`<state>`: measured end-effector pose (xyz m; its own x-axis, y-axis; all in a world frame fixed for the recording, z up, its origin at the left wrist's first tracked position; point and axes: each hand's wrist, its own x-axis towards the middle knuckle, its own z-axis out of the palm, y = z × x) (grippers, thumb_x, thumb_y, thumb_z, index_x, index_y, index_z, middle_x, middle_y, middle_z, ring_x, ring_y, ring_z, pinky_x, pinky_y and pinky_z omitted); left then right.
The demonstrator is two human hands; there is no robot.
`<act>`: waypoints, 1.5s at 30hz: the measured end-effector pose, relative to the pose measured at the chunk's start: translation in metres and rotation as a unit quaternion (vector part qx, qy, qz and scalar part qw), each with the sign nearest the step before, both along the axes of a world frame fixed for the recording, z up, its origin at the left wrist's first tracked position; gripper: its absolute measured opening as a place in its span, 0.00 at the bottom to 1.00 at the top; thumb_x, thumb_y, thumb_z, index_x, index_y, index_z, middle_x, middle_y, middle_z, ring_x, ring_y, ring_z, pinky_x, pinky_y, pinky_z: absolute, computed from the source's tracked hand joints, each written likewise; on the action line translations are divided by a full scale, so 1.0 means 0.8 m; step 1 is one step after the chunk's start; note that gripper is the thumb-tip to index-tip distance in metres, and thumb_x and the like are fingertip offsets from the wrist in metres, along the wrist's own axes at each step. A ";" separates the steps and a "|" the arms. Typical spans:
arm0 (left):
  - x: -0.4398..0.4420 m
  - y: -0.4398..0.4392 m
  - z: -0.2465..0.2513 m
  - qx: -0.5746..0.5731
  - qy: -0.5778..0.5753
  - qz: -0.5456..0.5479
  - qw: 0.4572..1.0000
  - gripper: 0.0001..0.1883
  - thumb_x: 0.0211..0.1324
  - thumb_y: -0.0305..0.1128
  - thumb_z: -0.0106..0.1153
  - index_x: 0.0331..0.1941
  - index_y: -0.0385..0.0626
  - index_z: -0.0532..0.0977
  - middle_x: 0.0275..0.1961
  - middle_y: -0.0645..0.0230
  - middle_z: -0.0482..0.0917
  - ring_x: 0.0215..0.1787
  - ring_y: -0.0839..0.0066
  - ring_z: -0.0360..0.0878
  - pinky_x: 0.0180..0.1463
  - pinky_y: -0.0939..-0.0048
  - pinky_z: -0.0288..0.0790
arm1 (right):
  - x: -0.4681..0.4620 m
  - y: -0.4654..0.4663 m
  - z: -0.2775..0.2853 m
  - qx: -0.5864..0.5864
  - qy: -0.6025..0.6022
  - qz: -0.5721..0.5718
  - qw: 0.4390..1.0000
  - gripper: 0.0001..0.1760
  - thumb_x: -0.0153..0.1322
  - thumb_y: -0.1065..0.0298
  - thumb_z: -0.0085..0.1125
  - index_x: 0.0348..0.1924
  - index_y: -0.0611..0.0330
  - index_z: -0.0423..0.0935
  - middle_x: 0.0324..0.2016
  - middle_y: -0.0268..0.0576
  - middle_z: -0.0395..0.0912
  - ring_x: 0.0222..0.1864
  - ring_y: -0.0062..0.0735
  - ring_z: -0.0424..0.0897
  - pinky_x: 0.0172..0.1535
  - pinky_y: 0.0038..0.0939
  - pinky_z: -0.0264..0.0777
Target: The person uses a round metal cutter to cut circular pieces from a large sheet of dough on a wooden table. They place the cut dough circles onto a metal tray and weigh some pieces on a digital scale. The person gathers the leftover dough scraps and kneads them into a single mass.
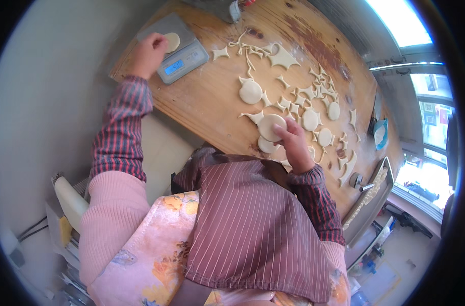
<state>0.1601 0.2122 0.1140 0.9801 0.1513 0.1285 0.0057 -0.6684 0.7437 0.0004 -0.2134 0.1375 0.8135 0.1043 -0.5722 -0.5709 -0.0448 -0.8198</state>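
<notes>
On the grey platform of a digital kitchen scale (184, 63) rests a pale dough round (172, 42). My left hand (148, 53) has its curled fingers at the left edge of that round, partly covering it. The scale's blue display is lit. Thumb on top, my right hand (295, 141) grips another flat dough round (271, 127) above the near edge of the wooden table. Partly hidden below it lies a further dough round (267, 145). Several more rounds, such as a larger one (250, 91), lie among star-shaped dough scraps (284, 57).
Dough scraps spread over the wooden worktable (213, 99). At the right stand a metal tray (370, 206) with a row of small dough pieces, a round metal tool (355, 179) and a blue container (381, 134) with something white inside. A striped apron (251, 225) covers my lap.
</notes>
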 end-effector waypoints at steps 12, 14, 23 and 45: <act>0.078 0.021 -0.011 0.264 0.107 -0.033 0.958 0.27 0.61 0.44 0.60 0.61 0.42 0.75 0.64 0.50 0.75 0.67 0.54 0.73 0.68 0.58 0.67 | -0.088 -0.090 0.010 -0.024 -0.015 -0.167 0.986 0.13 0.76 0.64 0.57 0.51 0.58 0.77 0.39 0.30 0.83 0.35 0.15 0.79 0.34 0.20 0.71; 0.082 0.020 -0.023 0.278 0.114 -0.039 0.953 0.28 0.62 0.44 0.59 0.63 0.44 0.73 0.65 0.50 0.74 0.67 0.53 0.72 0.69 0.58 0.67 | -0.097 -0.093 0.012 -0.029 -0.012 -0.192 0.981 0.15 0.76 0.64 0.57 0.53 0.60 0.77 0.40 0.32 0.82 0.36 0.17 0.78 0.35 0.21 0.70; 0.142 0.129 -0.157 0.129 0.169 -0.103 0.972 0.28 0.56 0.39 0.66 0.58 0.34 0.75 0.56 0.46 0.81 0.58 0.55 0.80 0.60 0.59 0.73 | -0.151 -0.120 -0.030 -0.031 -0.029 -0.226 0.973 0.14 0.73 0.65 0.60 0.49 0.62 0.78 0.35 0.37 0.81 0.32 0.23 0.79 0.32 0.26 0.74; -0.210 -0.602 -0.008 -0.320 0.442 -0.445 0.710 0.21 0.69 0.31 0.55 0.62 0.37 0.68 0.53 0.61 0.81 0.49 0.71 0.84 0.48 0.70 0.82 | -0.342 -0.330 -0.047 -0.098 -0.015 -0.439 0.893 0.16 0.74 0.67 0.59 0.52 0.64 0.75 0.37 0.38 0.81 0.31 0.19 0.78 0.30 0.23 0.74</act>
